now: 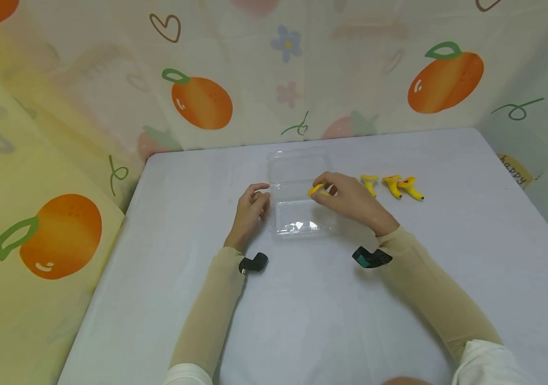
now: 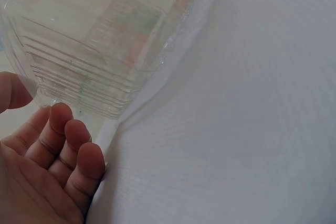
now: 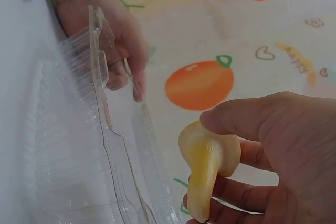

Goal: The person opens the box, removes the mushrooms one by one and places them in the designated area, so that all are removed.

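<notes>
A clear plastic clamshell box [image 1: 280, 219] lies with its lid [image 1: 298, 166] folded back, away from me. At its left side, my left hand [image 1: 249, 214] pinches the rim between thumb and forefinger; the other fingers curl beside the box wall. Above the box, my right hand [image 1: 357, 202] holds a small yellow banana-shaped piece [image 3: 202, 174] between thumb and fingers. This piece is flared at one end and narrows to a dark tip, pointing downward in the right wrist view. My fingers hide part of it.
Right of the box, three similar yellow pieces lie on the white tabletop: one [image 1: 370, 183] partly behind my right hand, another [image 1: 392, 186] and a third [image 1: 411, 188] close together. A fruit-printed curtain [image 1: 254, 64] hangs behind the table and along its left.
</notes>
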Demonstrator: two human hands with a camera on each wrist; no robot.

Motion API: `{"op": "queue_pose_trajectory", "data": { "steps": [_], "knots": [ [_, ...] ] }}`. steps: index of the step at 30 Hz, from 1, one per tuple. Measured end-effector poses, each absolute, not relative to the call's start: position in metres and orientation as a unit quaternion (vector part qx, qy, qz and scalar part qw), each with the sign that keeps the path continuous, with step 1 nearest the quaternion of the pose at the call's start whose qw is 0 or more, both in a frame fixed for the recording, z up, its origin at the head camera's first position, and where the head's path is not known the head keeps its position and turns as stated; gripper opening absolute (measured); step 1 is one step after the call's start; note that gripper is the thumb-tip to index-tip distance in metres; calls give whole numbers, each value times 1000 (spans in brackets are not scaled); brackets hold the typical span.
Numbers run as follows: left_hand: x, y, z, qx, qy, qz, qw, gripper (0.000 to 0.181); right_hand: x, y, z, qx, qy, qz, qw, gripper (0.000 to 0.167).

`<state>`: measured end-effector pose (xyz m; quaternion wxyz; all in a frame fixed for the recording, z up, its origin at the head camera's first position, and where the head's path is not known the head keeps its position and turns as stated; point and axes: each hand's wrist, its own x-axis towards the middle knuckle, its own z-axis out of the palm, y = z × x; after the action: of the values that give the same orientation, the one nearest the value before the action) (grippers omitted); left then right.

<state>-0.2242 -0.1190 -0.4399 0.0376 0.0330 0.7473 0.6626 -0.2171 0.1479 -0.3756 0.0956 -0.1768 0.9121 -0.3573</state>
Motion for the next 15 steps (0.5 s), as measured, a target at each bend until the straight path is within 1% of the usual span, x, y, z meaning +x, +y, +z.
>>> {"op": "queue_pose_trajectory", "data": {
  "steps": [4, 15],
  "knots": [
    [-224, -119, -440, 35, 748, 662, 38, 39, -216, 152, -374, -168, 916, -355, 87, 31],
    [-224, -118, -441, 32, 748, 662, 33, 39, -214, 169, -368, -139, 915, -367, 95, 36]
  ]
}}
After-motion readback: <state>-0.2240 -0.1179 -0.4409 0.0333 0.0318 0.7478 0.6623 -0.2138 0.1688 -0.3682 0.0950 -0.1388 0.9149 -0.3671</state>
